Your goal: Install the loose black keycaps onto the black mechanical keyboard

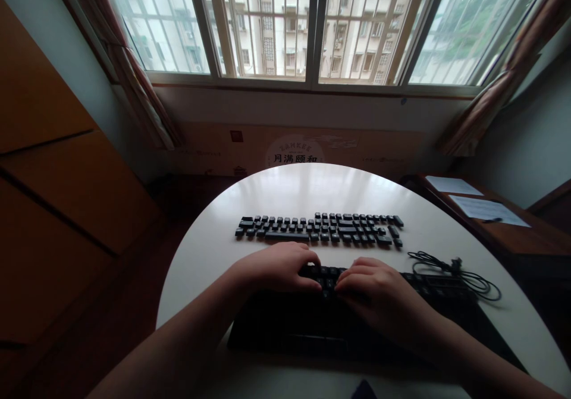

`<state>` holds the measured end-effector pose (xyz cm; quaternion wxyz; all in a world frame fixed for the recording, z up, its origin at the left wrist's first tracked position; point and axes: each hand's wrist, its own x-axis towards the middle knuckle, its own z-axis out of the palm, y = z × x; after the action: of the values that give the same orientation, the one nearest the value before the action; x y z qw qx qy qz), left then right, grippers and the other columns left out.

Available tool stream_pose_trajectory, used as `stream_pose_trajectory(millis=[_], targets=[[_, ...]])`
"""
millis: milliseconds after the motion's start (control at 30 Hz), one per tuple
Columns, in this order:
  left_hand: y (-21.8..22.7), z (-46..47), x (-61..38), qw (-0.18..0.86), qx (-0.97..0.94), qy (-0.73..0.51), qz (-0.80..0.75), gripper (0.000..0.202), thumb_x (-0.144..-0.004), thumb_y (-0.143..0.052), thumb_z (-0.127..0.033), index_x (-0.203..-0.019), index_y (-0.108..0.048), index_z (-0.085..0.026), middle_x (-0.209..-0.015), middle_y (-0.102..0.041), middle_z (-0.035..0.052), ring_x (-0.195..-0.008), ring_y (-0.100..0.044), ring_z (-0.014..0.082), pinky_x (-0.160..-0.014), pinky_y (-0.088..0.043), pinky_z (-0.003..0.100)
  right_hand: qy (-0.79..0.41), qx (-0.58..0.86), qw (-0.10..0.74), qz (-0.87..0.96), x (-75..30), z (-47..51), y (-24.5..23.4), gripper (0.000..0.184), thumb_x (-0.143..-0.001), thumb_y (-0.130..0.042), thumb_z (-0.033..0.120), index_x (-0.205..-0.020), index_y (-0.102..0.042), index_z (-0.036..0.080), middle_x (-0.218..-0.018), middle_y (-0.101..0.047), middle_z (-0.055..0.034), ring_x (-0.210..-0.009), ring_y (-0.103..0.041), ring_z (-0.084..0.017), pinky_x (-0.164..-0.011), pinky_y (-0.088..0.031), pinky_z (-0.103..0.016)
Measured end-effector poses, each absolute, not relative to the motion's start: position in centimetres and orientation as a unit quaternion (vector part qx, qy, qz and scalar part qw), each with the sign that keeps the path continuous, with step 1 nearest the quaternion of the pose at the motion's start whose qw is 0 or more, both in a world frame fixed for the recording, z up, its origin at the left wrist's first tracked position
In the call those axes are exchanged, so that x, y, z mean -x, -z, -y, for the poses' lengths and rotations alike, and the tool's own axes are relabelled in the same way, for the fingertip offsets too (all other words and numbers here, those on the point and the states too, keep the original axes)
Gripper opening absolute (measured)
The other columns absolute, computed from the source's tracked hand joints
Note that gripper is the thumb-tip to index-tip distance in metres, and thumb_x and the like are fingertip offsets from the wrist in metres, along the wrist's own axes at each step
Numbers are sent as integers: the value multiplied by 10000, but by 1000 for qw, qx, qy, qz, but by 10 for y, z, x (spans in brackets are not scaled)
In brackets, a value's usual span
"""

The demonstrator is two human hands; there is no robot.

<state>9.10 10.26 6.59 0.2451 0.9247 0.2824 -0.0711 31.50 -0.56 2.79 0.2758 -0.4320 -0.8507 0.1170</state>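
Observation:
A black keyboard (pixel 437 289) lies on the round white table (pixel 312 191) in front of me. Both my hands rest on its upper middle. My left hand (pixel 276 268) has its fingers curled down with the tips pressed on the keys. My right hand (pixel 379 289) sits beside it, fingers bent and close together, fingertips meeting the same spot. Whether either pinches a keycap is hidden. Beyond the keyboard, several loose black keycaps (pixel 319 229) are laid out in rows in a keyboard pattern.
The keyboard's black cable (pixel 459 268) lies coiled at the right. A low wooden shelf with papers (pixel 486 209) stands right of the table. A wooden cabinet (pixel 57 167) fills the left. A window and a cardboard box (pixel 294 149) are behind the table.

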Motion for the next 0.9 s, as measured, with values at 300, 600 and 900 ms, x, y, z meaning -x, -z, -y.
stream_pose_trajectory(millis=[300, 600, 900], targets=[[-65, -103, -90, 248, -925, 68, -279, 435, -843, -647, -550, -1170, -673, -264, -1122, -662, 60, -979, -619, 248, -738, -462, 303, -133, 416, 285, 853, -311, 6, -25, 179, -909, -651, 43, -904, -725, 206, -886, -714, -17, -818, -615, -204, -782, -473, -333], [-65, -103, -90, 244, -927, 62, -279, 444, -837, -651, -554, -1169, -676, -260, -1110, -665, 62, -968, -620, 250, -749, -464, 307, -98, 411, 266, 867, -308, 8, -28, 191, -899, -669, 27, -869, -727, 207, -869, -710, -5, -800, -596, -191, -790, -455, -328], [-62, -104, -91, 238, -930, 59, -275, 433, -842, -654, -538, -1178, -673, -265, -1096, -661, 43, -966, -619, 237, -763, -464, 304, -76, 436, 271, 855, -307, 10, -29, 253, -815, -766, 3, -903, -735, 238, -1021, -706, 8, -927, -598, -223, -864, -434, -356]])
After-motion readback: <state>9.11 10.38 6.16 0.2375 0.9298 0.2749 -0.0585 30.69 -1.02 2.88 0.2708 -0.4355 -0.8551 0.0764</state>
